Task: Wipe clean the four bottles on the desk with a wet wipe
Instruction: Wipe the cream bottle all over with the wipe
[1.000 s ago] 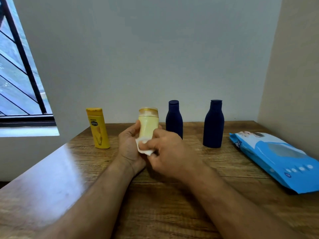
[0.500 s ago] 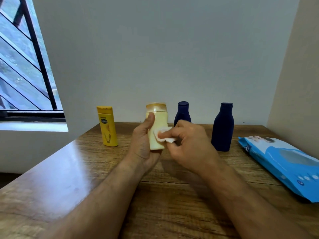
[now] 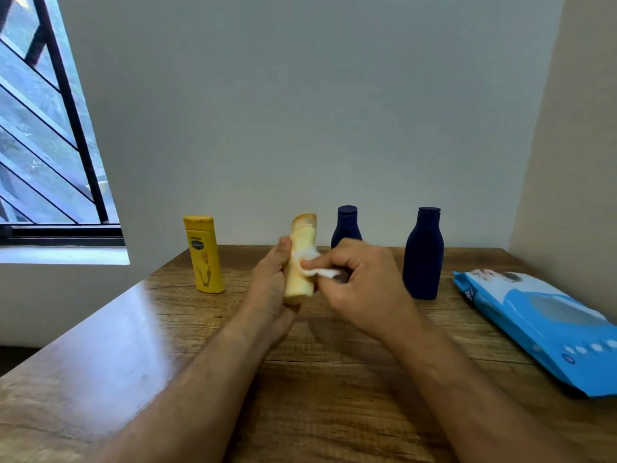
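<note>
The left hand [image 3: 270, 289] grips the pale yellow bottle [image 3: 302, 259] from its left side, thumb up along the bottle's body, and holds it upright above the middle of the desk [image 3: 334, 379], cap at the top. The right hand [image 3: 360, 292] pinches a white wet wipe [image 3: 317, 267] between thumb and curled fingers and presses it against the right side of the bottle's body, just below the cap. A darker yellow bottle [image 3: 203, 253] stands upright near the back edge of the desk, toward its left side. Two dark blue bottles stand upright along the same back edge: the smaller blue bottle [image 3: 346, 225] is partly hidden behind the right hand, and the taller blue bottle [image 3: 423, 253] stands further right, apart from it. A blue pack of wipes [image 3: 541, 325] lies flat along the right edge of the desk. A barred window [image 3: 43, 128] is set in the wall beyond the desk's left side.
</note>
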